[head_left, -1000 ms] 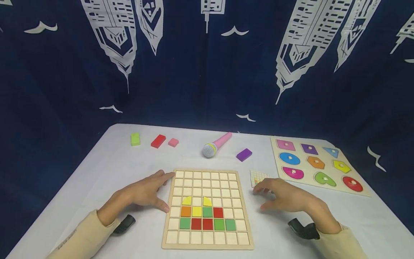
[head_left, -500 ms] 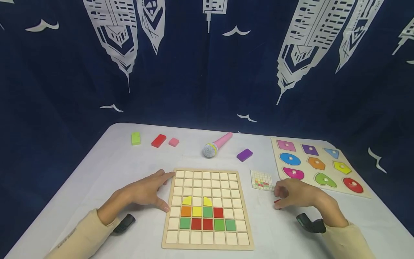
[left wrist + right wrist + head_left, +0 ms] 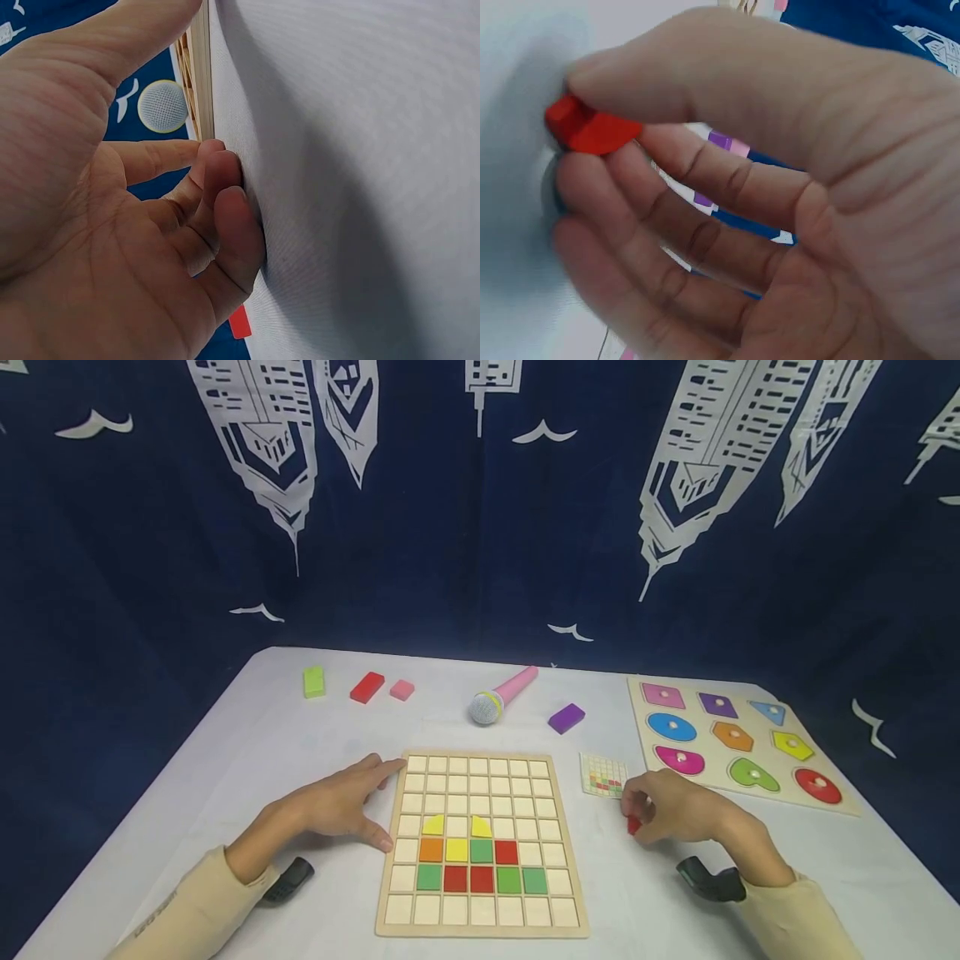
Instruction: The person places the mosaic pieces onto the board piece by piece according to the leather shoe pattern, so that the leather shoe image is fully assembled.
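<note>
My right hand pinches a small red tile between thumb and fingers, low over the table to the right of the grid board. One side of that tile curves in the right wrist view; the fingers cover part of it. At its left, the wooden grid board is touched by the thumb and index finger of my left hand, spread along the edge. Orange, yellow, green and red tiles fill part of the grid, among them two curved yellow tiles. A small pattern card lies just beyond my right fingertips.
A wooden shape puzzle with coloured knobbed pieces lies at the right. Along the back are a pink toy microphone, a purple block, a red block, a pink block and a green block.
My right hand has moved right, off the pattern card, then slightly back left. A red tile now shows in its fingers. The left hand stays at the board's edge.
</note>
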The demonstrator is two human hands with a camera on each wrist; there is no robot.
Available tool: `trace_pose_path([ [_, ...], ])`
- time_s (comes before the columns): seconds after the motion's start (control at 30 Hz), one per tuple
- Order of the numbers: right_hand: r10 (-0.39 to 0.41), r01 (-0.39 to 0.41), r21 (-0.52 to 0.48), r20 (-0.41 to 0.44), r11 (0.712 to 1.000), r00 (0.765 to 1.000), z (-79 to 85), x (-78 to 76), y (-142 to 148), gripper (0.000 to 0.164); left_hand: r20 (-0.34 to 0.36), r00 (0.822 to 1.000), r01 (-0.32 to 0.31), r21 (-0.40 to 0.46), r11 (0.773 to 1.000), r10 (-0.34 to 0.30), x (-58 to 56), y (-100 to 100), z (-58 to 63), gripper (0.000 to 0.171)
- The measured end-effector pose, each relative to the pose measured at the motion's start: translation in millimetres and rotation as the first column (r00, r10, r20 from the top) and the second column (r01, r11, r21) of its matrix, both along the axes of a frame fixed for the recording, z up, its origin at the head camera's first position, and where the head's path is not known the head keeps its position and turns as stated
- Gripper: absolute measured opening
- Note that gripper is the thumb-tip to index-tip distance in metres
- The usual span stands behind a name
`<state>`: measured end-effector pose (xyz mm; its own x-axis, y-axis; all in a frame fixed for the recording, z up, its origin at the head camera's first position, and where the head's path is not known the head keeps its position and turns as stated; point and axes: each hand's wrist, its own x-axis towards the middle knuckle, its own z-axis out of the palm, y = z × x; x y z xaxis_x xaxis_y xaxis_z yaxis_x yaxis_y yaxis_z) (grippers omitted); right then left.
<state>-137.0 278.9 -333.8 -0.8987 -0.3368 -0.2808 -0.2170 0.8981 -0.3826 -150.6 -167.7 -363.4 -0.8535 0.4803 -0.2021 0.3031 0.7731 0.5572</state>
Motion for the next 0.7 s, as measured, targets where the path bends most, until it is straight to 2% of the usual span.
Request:
trace_pose_path([
  [0.1,0.035,-0.035,-0.023,-0.019,0.999,0.999,1.2,0.7,-3,0.029,0.005,1.000,-0.001,0.003,1.000,0.001,0.5,1,-1.0,0.111],
  [0.23,0.121,-0.126,-0.089,-0.058,0.988,0.991,4.7,2.8,-16,0.026,-0.002,1.000,0.004,0.002,1.000,-0.004,0.8,1,-1.2,0.110],
  [0.33,0.195,-0.209,-0.134,-0.111,0.969,0.975,7.1,4.5,-31,0.024,-0.012,1.000,0.008,-0.001,1.000,-0.008,0.9,0,-0.3,0.110],
  [0.5,0.273,-0.303,-0.186,-0.168,0.935,0.947,4.9,10.0,-57,0.024,-0.008,1.000,0.010,0.000,1.000,-0.010,1.2,0,0.3,0.110],
  [0.6,0.299,-0.334,-0.209,-0.183,0.919,0.937,0.7,13.7,-70,0.025,-0.001,1.000,0.005,-0.008,1.000,-0.005,1.0,0,-0.4,0.111],
  [0.7,0.296,-0.335,-0.224,-0.190,0.915,0.936,-3.5,16.6,-80,0.025,-0.003,1.000,0.004,-0.006,1.000,-0.004,0.0,0,-1.1,0.111],
])
